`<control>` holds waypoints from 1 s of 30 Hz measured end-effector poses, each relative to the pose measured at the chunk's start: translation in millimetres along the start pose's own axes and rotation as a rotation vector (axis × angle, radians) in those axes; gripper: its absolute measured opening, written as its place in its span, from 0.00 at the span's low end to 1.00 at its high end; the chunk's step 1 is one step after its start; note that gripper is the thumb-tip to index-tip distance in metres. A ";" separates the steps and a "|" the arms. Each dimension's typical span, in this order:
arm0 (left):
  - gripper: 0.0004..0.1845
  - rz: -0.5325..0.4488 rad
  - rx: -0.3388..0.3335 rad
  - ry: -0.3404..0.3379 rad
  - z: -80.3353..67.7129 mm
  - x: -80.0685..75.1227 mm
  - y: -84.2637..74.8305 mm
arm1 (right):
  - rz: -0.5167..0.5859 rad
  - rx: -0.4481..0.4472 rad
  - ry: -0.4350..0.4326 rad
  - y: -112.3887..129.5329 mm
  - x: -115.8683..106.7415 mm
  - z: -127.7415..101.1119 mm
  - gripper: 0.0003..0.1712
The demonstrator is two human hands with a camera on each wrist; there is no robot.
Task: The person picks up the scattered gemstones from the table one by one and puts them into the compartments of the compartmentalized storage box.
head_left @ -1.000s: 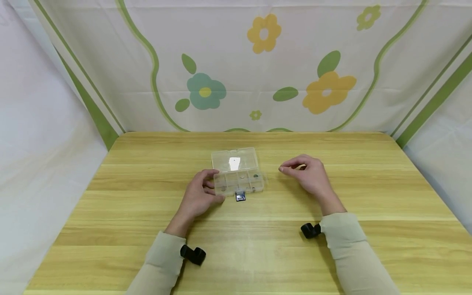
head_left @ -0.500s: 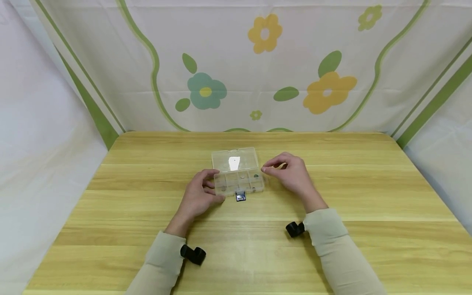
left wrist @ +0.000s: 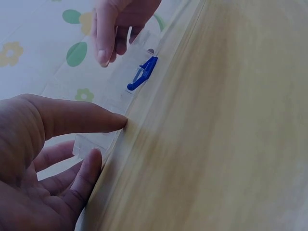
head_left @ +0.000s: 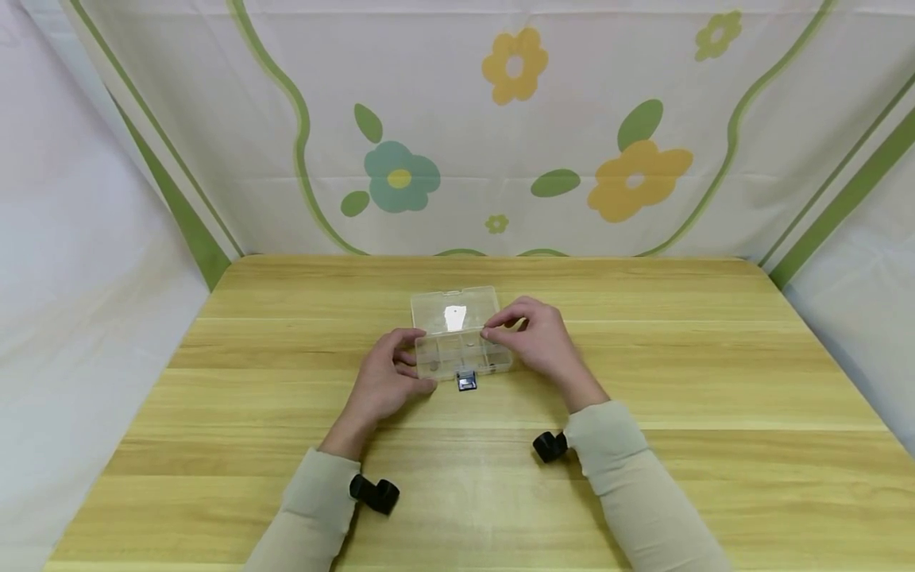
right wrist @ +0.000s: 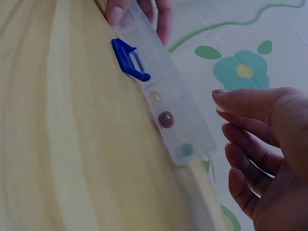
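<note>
A clear plastic compartment box (head_left: 449,361) lies on the table with its lid (head_left: 429,308) folded back. A blue latch (right wrist: 126,60) hangs from its front edge. My left hand (head_left: 386,377) grips the left end, thumb in front and fingers behind. Above the right-hand compartments, my right hand (head_left: 539,338) holds thumb and forefinger together. Between those tips, in the right wrist view, shows a small pale bead-like thing (right wrist: 220,109), mostly hidden. Through the box's wall appear a dark reddish bead (right wrist: 166,119), a pale bead (right wrist: 155,96) and a bluish-green bead (right wrist: 186,149).
The wooden table (head_left: 457,492) reaches back to a white cloth (head_left: 457,119) printed with flowers. Similar white cloth hangs at both sides. A black wrist camera (head_left: 375,494) sits at the left cuff, another black camera (head_left: 550,446) at the right.
My right hand has moved left from beside the box to above its right-hand compartments, fingertips kept together. My left hand and the box have stayed in place.
</note>
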State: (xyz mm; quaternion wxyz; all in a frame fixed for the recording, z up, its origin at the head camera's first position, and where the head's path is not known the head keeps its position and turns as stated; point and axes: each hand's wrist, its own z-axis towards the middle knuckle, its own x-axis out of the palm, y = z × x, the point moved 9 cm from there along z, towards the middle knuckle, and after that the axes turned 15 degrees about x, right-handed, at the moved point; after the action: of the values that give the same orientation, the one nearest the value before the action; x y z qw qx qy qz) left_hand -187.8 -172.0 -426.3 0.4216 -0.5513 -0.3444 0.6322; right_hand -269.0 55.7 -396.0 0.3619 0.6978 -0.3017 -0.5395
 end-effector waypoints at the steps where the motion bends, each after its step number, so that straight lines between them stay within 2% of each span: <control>1: 0.41 0.000 0.000 0.000 -0.1 0.1 0.0 | -0.004 -0.010 0.003 1.7 2.8 0.0 0.05; 30: 0.41 0.003 -0.005 0.015 -0.6 -0.3 -0.1 | -0.098 -0.155 0.005 39.5 49.5 -3.1 0.03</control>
State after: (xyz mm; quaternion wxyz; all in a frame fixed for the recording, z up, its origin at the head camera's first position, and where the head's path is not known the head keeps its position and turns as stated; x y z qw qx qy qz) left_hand -187.2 -172.2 -426.2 0.4218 -0.5578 -0.3418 0.6278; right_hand -255.6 -5.8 -389.1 0.3888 0.6829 -0.2236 -0.5767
